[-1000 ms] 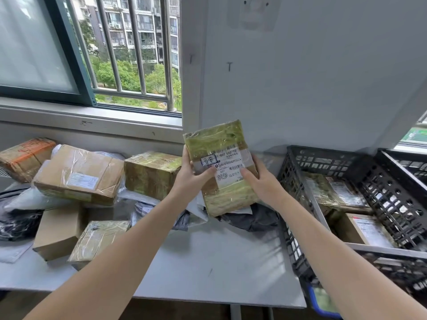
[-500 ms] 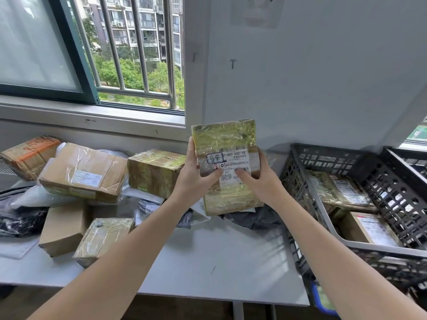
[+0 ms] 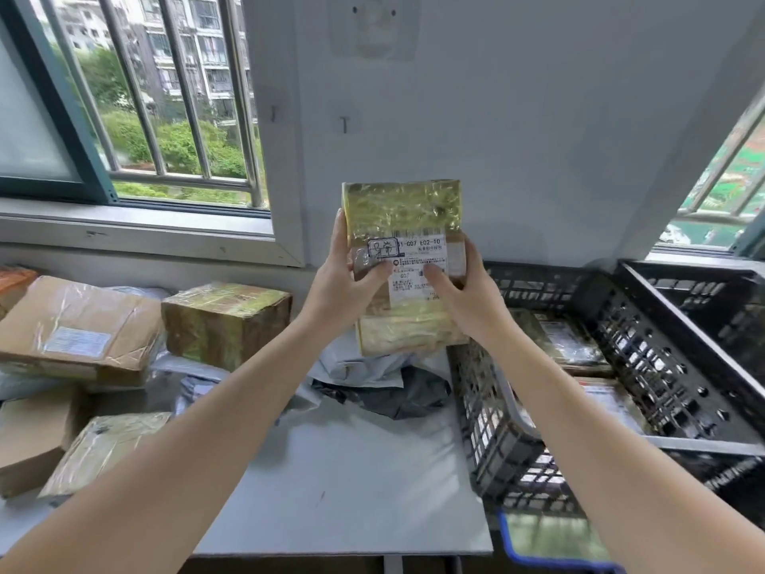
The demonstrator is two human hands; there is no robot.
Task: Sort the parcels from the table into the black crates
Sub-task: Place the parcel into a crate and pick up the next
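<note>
I hold a yellow-taped parcel point(image 3: 403, 217) upright above the table's back edge, its white label facing me. My left hand point(image 3: 341, 285) grips its left side with the thumb on the label. My right hand point(image 3: 467, 294) grips its right side, thumb on the label too. A black crate point(image 3: 496, 441) stands to the right with two or three parcels point(image 3: 567, 341) inside. A second black crate point(image 3: 703, 296) sits farther right.
On the grey table point(image 3: 352, 482) lie several parcels at the left: a taped box point(image 3: 225, 321), a brown box point(image 3: 78, 325), a small wrapped one point(image 3: 103, 445). Grey and black mailer bags point(image 3: 385, 387) lie under the held parcel. A barred window is behind.
Both hands have raised the parcel a little, turned it more upright and carried it slightly right, toward the crate. The camera has shifted a bit with them.
</note>
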